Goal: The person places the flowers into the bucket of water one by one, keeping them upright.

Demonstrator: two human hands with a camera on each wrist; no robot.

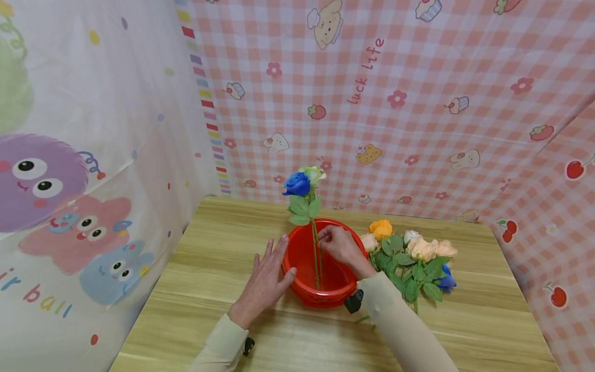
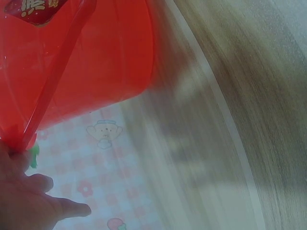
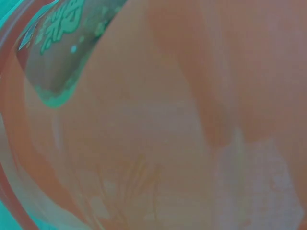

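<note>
A red plastic bucket (image 1: pixel 304 261) stands on the table. Two long-stemmed artificial flowers rise from inside it: a blue rose (image 1: pixel 297 184) and, close behind, a pale yellow-white flower (image 1: pixel 317 176). Reaching over the bucket's right side, my right hand (image 1: pixel 341 245) pinches a green stem with thumb and fingertips. I cannot tell whether it holds one stem or both. My left hand (image 1: pixel 266 279) has its fingers extended at the left rim; in the left wrist view its fingertips meet the bucket's edge beside the red handle (image 2: pixel 60 62). The right wrist view shows mostly the bucket's side (image 3: pixel 134 120).
Right of the bucket lies a pile of artificial flowers: an orange one (image 1: pixel 381 229), several peach and white ones (image 1: pixel 422 249) and a blue rose (image 1: pixel 447 280), with leaves and stems. A checked pink cloth (image 1: pixel 344 129) hangs behind the wooden table (image 1: pixel 223 243); a white patterned cloth (image 1: pixel 139 103) hangs left.
</note>
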